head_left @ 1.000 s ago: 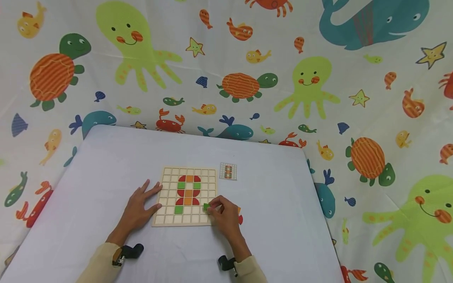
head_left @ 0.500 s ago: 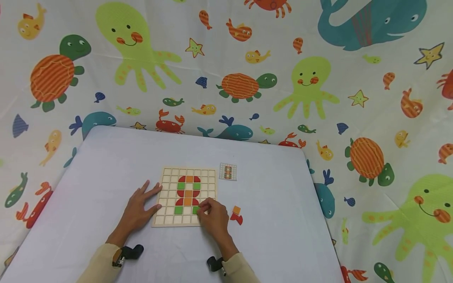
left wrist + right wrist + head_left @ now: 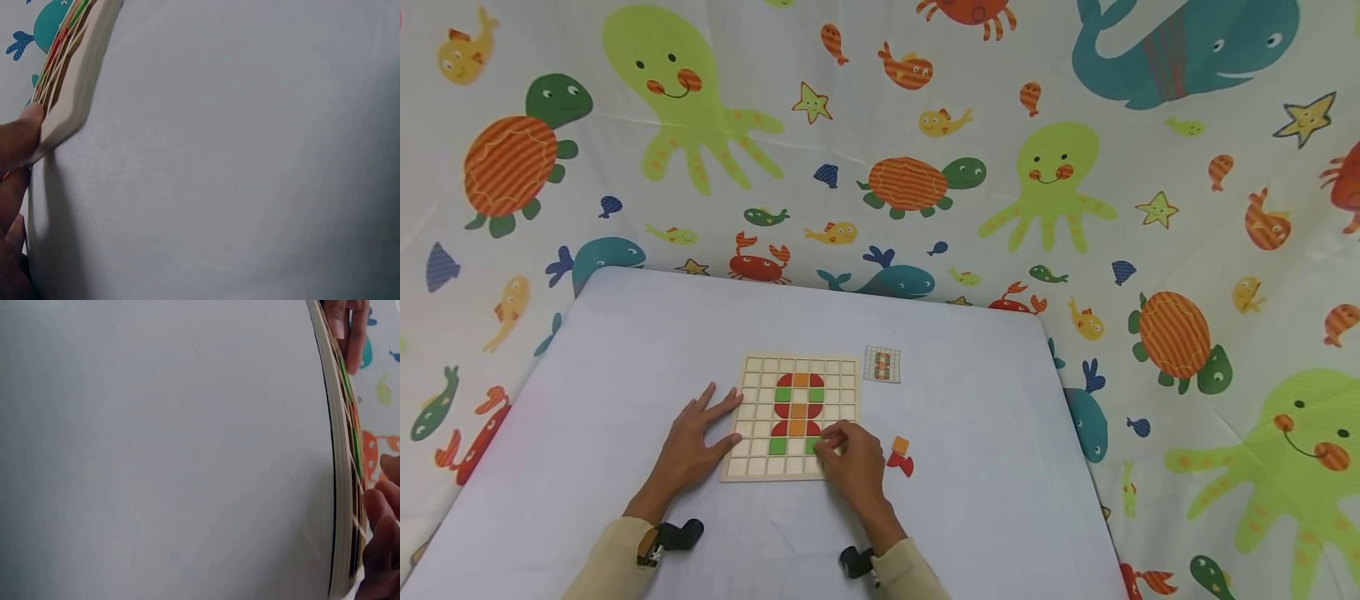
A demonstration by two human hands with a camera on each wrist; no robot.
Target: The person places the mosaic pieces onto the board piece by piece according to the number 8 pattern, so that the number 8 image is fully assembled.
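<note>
A wooden grid board point(image 3: 767, 479) lies on the white cloth, with red, orange and green tiles forming a pattern in its middle columns. My right hand point(image 3: 855, 467) pinches a green tile point(image 3: 812, 447) with thumb and fingertips, at a cell in the lower right of the pattern; part of the tile is hidden by the fingers. The matching green tile point(image 3: 778, 446) sits two cells to the left. Spread fingers of my left hand point(image 3: 691, 440) rest against the board's left edge. In the left wrist view, the thumb point(image 3: 25, 134) touches the board's rim point(image 3: 72, 112).
Right of the board lie an orange square tile point(image 3: 900, 445) and red curved pieces point(image 3: 907, 467). A small pattern card point(image 3: 882, 365) is beyond the board's upper right corner. A sea-animal printed curtain point(image 3: 700, 225) hangs behind the table point(image 3: 985, 400).
The right hand has moved left over the board with the green tile, bringing it down into the lower right of the pattern. The left hand has stayed at the board's edge.
</note>
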